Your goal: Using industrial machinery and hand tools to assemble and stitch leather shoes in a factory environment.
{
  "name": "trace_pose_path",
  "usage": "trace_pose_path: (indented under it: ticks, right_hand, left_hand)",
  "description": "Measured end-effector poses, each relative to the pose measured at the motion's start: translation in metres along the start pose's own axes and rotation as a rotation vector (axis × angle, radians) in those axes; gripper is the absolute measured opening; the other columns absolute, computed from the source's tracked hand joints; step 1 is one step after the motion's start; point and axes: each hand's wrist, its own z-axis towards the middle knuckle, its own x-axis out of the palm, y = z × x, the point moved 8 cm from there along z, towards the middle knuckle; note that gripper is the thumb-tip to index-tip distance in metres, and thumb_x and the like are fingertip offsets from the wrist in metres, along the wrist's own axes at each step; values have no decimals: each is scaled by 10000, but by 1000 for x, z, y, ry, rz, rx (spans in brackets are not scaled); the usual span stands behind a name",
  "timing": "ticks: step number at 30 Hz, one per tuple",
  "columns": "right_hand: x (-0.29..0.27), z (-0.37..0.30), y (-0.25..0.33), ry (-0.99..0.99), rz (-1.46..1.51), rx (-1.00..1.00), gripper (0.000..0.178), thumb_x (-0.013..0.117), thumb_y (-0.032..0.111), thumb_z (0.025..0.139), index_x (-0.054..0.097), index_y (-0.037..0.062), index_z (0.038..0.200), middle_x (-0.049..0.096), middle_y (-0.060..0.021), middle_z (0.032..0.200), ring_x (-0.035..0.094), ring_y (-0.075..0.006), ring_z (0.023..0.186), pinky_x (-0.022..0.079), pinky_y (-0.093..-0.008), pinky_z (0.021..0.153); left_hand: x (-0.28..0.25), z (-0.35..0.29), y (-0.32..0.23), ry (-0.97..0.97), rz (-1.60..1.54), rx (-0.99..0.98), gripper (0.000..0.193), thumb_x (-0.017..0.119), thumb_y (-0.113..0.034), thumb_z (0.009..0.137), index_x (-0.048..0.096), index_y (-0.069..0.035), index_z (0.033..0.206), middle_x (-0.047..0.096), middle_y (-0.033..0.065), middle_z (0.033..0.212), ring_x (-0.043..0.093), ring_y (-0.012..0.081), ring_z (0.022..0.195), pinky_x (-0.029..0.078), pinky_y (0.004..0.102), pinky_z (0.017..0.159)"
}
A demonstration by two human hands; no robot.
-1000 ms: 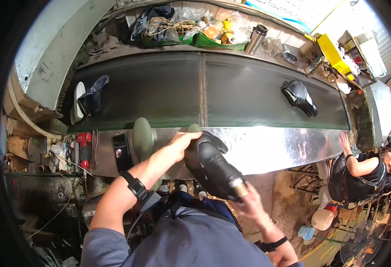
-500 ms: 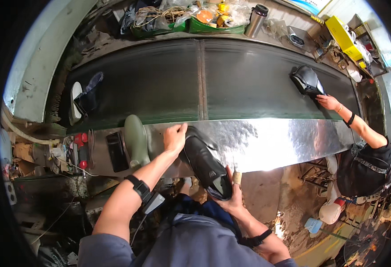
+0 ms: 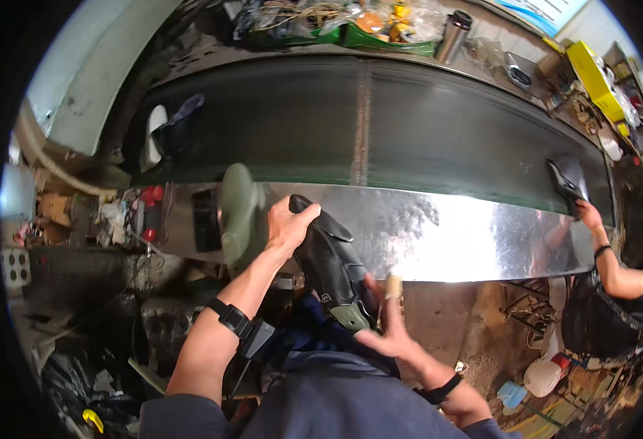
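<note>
A black shoe [image 3: 329,271] is held tilted in front of my body, over the near edge of a shiny metal ledge [image 3: 395,212]. My left hand [image 3: 288,227] is closed round its far end, beside a loose black flap. An olive-green piece [image 3: 351,317] shows in the shoe's near end. At that end my right hand [image 3: 391,325] is spread, thumb and fingers apart, against or close beside the shoe; motion blurs it. One of its fingers wears a yellowish cover. Left of my left hand, a green shoe last [image 3: 239,208] lies on the ledge.
A flat black rectangular object [image 3: 206,219] lies left of the last. Beyond the ledge runs a dark conveyor belt [image 3: 285,124] carrying a white-soled shoe [image 3: 155,139]. At right, another person's hand [image 3: 589,214] touches a black shoe [image 3: 570,179]. A steel flask [image 3: 454,36] stands behind.
The black shoe has turned, and a green piece now shows at its near end. My right hand has loosened and spread. The other person's shoe has moved nearer to them. The view has shifted.
</note>
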Motion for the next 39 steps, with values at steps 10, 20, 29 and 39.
trace_pose_path:
  ticks: [10, 20, 29, 39]
  right_hand:
    - [107, 105, 54, 209, -90, 515, 804, 668, 300, 957, 224, 23, 1567, 403, -179, 1514, 408, -260, 1376, 301, -371, 1150]
    - [358, 39, 63, 576, 263, 338, 557, 634, 46, 968, 405, 28, 1475, 644, -75, 1141, 616, -113, 957, 517, -246, 827]
    - [553, -51, 63, 725, 294, 458, 619, 650, -14, 935, 371, 22, 1487, 646, -103, 1186, 636, -133, 1005, 535, -276, 871]
    - [654, -112, 27, 797, 280, 653, 506, 713, 139, 923, 509, 9, 1368, 666, -82, 1111, 628, -133, 949, 526, -292, 794]
  left_hand:
    - [-208, -121, -85, -366, -199, 275, 351, 760, -187, 781, 661, 21, 1046, 692, 65, 937, 646, 160, 860, 521, 334, 800]
    - [-458, -408, 17, -1421, 109, 188, 720, 815, -427, 783, 513, 34, 1246, 588, 235, 1215, 571, 362, 1145, 438, 476, 991]
    - [-559, -579, 207, -1592, -72, -76, 984, 821, -87, 716, 257, -21, 1520, 548, 189, 1309, 544, 287, 1195, 425, 387, 1047]
    - [-498, -641, 273, -1026, -765, 202, 841, 674, -202, 858, 245, 2, 1552, 370, 196, 1540, 301, 271, 1456, 242, 388, 1185]
